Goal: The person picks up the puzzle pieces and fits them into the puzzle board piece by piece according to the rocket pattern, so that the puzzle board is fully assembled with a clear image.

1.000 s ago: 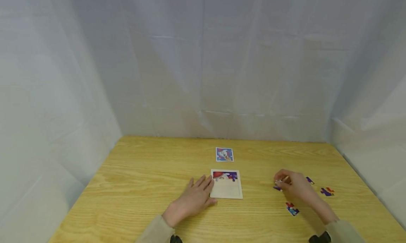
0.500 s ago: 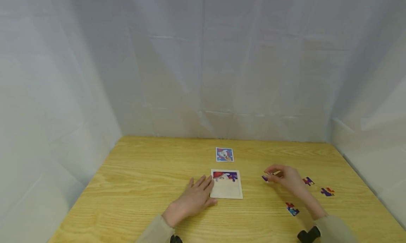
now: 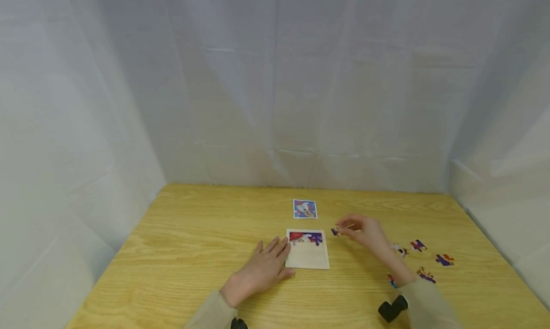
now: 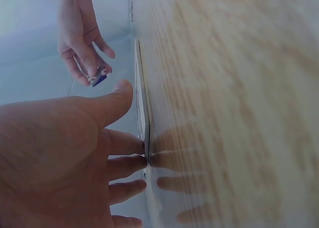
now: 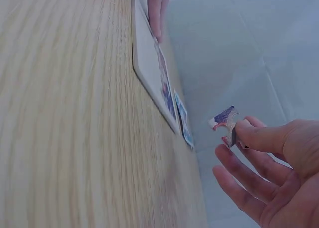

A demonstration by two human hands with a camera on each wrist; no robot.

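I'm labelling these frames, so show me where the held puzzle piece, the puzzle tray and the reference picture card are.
held puzzle piece [image 5: 224, 117], right wrist view, its purple printed face.
puzzle tray [image 3: 307, 260], head view, the bare unfilled lower part.
reference picture card [image 3: 305, 208], head view, the middle of the card.

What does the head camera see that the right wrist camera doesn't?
Only the head view shows the loose puzzle pieces lying on the table and the whole left hand resting flat at the puzzle tray. Only the right wrist view shows close up how the right hand's fingertips pinch the puzzle piece above the table. Both show the tray, the picture card beyond it, the right hand and its piece.
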